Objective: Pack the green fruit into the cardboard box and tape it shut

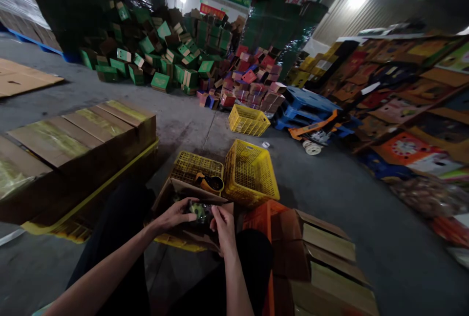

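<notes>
Between my two hands is a small clear plastic bag (200, 212) with something green and dark inside, whose kind I cannot make out. My left hand (176, 216) pinches its left end. The fingers of my right hand (223, 223) close on its right end. Just below the bag stands an open cardboard box (170, 194), its flaps spread, on a yellow crate. The box's inside is dark and mostly hidden by my hands. Beyond its far edge a tape dispenser (209, 183) with an orange-yellow body lies on an upturned yellow crate (185, 165).
Taped cartons (84, 130) fill a yellow crate at left. More cartons (330, 257) stand by an orange crate (269, 208) at right. Ahead are yellow crates (252, 169), a pallet jack (315, 130), blue pallets (308, 101) and heaped green boxes (161, 81).
</notes>
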A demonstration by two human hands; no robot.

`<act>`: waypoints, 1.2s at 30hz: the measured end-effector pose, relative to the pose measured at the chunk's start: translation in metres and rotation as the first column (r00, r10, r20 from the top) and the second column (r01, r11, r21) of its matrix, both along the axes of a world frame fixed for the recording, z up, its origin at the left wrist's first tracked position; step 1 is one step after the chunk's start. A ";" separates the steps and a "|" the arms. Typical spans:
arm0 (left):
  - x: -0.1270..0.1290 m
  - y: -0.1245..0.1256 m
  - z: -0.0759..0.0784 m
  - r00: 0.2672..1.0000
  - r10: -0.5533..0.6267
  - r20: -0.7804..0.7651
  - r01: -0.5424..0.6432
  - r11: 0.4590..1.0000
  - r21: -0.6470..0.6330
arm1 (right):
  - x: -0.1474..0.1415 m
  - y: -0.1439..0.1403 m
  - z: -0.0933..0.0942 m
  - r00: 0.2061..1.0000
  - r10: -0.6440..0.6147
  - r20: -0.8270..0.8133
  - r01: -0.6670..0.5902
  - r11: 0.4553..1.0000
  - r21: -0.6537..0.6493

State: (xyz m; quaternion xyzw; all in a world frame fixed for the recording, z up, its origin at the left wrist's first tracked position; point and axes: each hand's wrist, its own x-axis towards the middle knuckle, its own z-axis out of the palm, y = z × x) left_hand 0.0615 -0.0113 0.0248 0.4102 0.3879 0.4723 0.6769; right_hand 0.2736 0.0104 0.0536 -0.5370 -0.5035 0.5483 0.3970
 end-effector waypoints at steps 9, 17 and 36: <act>-0.006 0.006 -0.010 0.977 0.207 -0.042 -0.210 0.975 -0.077 | 0.002 0.004 -0.001 0.999 0.011 -0.040 -0.011 1.000 0.012; -0.002 0.007 -0.019 0.980 0.200 -0.021 -0.201 0.969 -0.147 | -0.001 0.002 -0.003 0.989 0.142 -0.032 -0.142 0.990 0.019; -0.005 0.006 -0.011 0.988 0.155 -0.028 -0.156 0.984 -0.091 | 0.000 0.000 0.001 0.973 0.208 -0.104 -0.209 0.978 0.005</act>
